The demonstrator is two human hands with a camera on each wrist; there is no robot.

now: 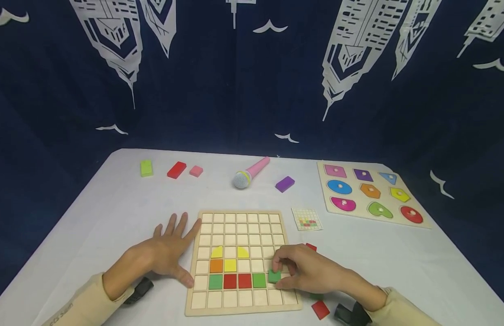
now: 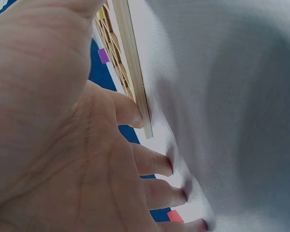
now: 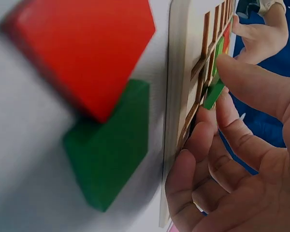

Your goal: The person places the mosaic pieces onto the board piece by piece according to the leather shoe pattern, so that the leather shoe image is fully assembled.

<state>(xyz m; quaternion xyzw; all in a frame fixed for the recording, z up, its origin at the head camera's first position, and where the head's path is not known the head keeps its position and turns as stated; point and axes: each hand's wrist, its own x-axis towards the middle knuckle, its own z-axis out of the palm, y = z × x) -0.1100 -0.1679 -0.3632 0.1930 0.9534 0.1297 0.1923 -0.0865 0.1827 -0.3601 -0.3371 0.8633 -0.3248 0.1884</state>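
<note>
A wooden grid board (image 1: 244, 311) lies on the table. My left hand (image 1: 166, 251) has its fingers spread, thumb and index finger against the board's left edge. Over the right side of the grid, my right hand (image 1: 313, 269) pinches a green square tile (image 1: 274, 276) between thumb and fingers. The right wrist view shows that tile tilted, close over a cell. Left of it in the same row sit a green tile (image 1: 259, 280), two red tiles (image 1: 237, 281) and another green one (image 1: 215, 282). Above these are an orange tile (image 1: 216, 266) and several yellow pieces (image 1: 230, 266).
Loose red (image 1: 320, 310) and green tiles (image 3: 111, 145) lie right of the board. A pattern card (image 1: 307, 219) is behind it, a shape puzzle (image 1: 329, 208) at the back right. Toward the rear are a toy microphone (image 1: 252, 172), a purple block (image 1: 285, 184) and several other blocks.
</note>
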